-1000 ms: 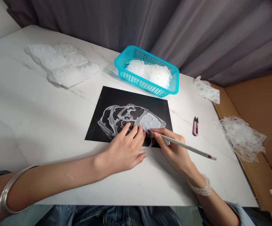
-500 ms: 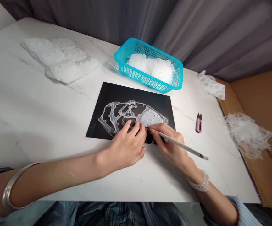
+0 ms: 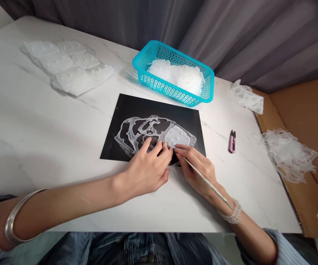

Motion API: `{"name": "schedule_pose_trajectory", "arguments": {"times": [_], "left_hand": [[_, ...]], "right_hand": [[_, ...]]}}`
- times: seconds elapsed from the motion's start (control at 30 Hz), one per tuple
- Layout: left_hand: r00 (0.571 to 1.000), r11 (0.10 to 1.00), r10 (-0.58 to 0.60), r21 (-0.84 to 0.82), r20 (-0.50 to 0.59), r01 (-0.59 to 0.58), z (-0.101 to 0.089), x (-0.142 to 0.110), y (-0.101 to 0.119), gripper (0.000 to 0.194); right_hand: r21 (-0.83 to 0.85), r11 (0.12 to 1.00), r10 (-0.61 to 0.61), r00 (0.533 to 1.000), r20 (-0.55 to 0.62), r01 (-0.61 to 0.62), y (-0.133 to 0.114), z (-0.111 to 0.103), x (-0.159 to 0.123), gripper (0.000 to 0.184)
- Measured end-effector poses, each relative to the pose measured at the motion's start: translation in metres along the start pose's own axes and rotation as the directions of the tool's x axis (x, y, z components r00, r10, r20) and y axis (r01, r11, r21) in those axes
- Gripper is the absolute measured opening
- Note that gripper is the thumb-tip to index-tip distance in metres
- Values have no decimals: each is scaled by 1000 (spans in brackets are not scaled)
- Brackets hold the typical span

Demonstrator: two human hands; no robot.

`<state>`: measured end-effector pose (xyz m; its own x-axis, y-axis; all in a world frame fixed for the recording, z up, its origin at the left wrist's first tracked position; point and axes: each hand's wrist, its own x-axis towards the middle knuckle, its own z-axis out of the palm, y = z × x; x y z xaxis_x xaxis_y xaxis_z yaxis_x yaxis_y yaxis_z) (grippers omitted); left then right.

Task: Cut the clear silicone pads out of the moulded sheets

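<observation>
A translucent plastic sheet point(image 3: 132, 138) with cut-out openings lies on a black mat point(image 3: 136, 105). At its right end a pale panel with small raised bumps point(image 3: 178, 136) is still within it. My left hand point(image 3: 150, 163) rests flat-palmed on the sheet's near edge, fingers bent but apart, fingertips pressing down. Pinched in my right hand point(image 3: 199, 169) is a slim pale pen-like tool point(image 3: 203, 178), slanting back over the wrist. Its working tip is hidden by the fingers, close beside the panel's near edge and my left fingertips.
Behind the mat stands a blue-green basket point(image 3: 172, 97) holding white translucent pieces point(image 3: 189, 79). Stacked bumpy sheets point(image 3: 70, 68) lie at far left. On the right are pink thread snips point(image 3: 232, 141), a folded sheet point(image 3: 247, 97) and a heap of plastic scraps point(image 3: 289, 154) at the table's edge.
The pen-like tool's rear end has swung down and toward my right wrist. My left thumb has drawn in closer to the fingers. The whole view has shifted slightly.
</observation>
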<state>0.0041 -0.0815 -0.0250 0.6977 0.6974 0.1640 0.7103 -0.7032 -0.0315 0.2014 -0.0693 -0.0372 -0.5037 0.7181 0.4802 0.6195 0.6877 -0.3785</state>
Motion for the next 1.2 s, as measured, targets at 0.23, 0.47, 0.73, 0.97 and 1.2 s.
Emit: {"name": "schedule_pose_trajectory", "arguments": {"times": [0.23, 0.47, 0.73, 0.97, 1.2], "left_hand": [[1000, 999, -29, -21, 3, 29, 2, -1, 1, 48], [995, 996, -89, -35, -42, 88, 6, -2, 6, 46], [990, 995, -93, -34, -107, 90, 14, -2, 9, 51], [991, 990, -113, -91, -77, 106, 12, -1, 7, 51], [994, 986, -100, -139, -38, 94, 10, -4, 1, 53]], "right_hand": [[-16, 1000, -21, 996, 82, 22, 4, 0, -6, 28], [-109, 991, -45, 960, 278, 78, -2, -7, 3, 35], [148, 984, 76, 983, 169, -102, 11, -18, 18, 31], [554, 663, 559, 825, 81, -504, 38, -33, 21, 23], [291, 921, 210, 959, 189, -259, 12, -33, 24, 25]]}}
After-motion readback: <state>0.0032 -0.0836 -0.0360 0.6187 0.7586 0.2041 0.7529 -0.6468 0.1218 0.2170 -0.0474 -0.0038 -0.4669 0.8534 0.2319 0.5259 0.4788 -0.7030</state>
